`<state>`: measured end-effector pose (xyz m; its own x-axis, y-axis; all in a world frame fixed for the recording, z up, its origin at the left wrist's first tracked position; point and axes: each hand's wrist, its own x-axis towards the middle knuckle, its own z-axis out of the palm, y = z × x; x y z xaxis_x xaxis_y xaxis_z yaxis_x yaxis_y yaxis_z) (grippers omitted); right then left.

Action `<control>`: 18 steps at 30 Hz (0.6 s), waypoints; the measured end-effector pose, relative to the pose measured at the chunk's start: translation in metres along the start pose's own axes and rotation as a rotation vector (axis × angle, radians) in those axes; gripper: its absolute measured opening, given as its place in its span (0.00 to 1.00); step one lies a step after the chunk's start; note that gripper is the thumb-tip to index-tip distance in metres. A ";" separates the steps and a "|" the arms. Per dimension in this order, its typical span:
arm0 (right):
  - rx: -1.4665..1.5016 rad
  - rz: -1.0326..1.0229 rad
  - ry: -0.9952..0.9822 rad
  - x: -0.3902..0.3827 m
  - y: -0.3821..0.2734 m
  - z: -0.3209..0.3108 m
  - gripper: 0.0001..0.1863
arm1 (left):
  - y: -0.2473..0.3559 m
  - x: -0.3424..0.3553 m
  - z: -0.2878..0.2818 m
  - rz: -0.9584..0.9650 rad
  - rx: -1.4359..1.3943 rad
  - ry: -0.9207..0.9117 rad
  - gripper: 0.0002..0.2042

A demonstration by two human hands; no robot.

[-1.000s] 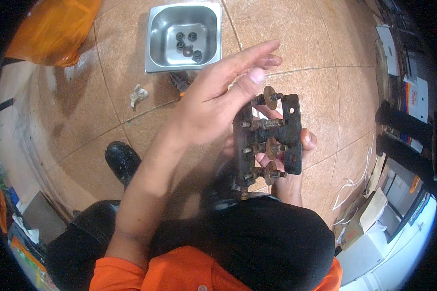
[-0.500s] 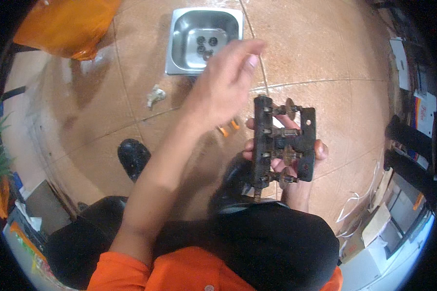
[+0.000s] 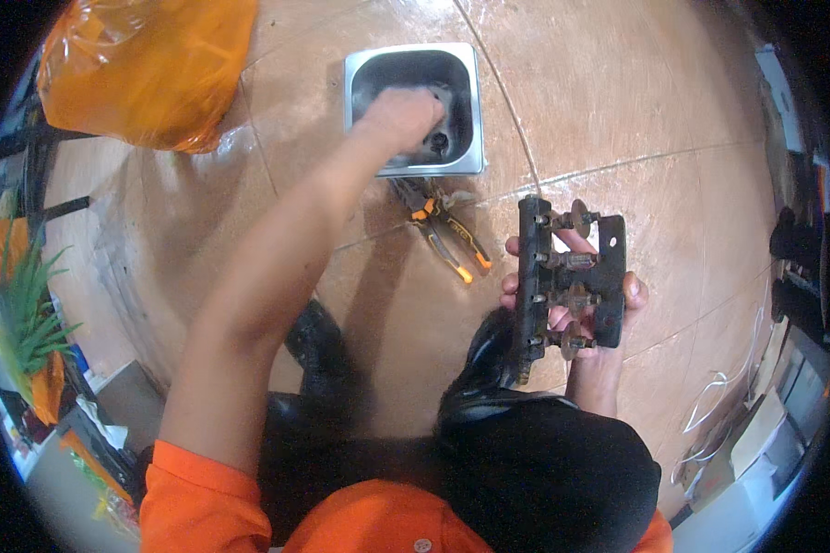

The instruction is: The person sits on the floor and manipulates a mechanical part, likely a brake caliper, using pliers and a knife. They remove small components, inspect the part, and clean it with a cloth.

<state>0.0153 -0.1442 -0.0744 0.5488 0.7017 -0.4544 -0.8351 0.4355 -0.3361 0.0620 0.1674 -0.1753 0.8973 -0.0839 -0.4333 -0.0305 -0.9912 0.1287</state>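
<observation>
My left hand (image 3: 402,120) reaches down into a rectangular steel tray (image 3: 478,111). Its fingers look curled, and the fingertips and whatever they may hold are hidden. Beside it in the tray lies a small dark round part (image 3: 438,144). My right hand (image 3: 633,291) is closed around a dark, dirty gas valve manifold (image 3: 531,276), gripping it from behind and below. Several corroded valve stems with round discs run across the manifold, between its thick bar and a flat plate with holes. Pliers (image 3: 438,230) with black and orange handles lie on the floor just below the tray.
An orange plastic bag (image 3: 148,74) rests at the upper left. A green spiky plant (image 3: 32,309) stands at the left edge. On the right are a white cable (image 3: 719,392) and cardboard (image 3: 759,431). My black shoes (image 3: 315,346) are on the tiled floor.
My left hand has moved from above the tray's near right corner down into it. The pliers show more fully now. The manifold stays in my right hand; the whole view has shifted.
</observation>
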 end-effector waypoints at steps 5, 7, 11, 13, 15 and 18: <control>-0.036 0.001 0.005 -0.002 -0.011 0.000 0.57 | 0.011 -0.010 -0.023 -0.048 -0.472 0.299 0.08; -0.067 -0.002 0.013 0.001 -0.009 0.000 0.54 | 0.032 -0.043 -0.057 -0.217 -0.979 0.318 0.07; -0.224 -0.055 0.052 0.003 -0.013 0.010 0.50 | 0.076 -0.100 -0.105 0.236 -1.414 0.321 0.03; -0.251 -0.082 0.027 0.004 -0.013 0.012 0.49 | 0.089 -0.111 -0.110 0.363 -1.348 0.305 0.04; -0.264 -0.078 0.033 0.001 -0.014 0.018 0.49 | 0.097 -0.114 -0.111 0.450 -1.292 0.247 0.07; -0.289 -0.052 0.073 -0.008 -0.017 0.027 0.50 | 0.108 -0.121 -0.116 0.512 -1.064 0.349 0.07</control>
<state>0.0236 -0.1419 -0.0429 0.6003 0.6357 -0.4854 -0.7664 0.2838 -0.5762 0.0015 0.0822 -0.0060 0.9620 -0.2443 0.1216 -0.1862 -0.2618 0.9470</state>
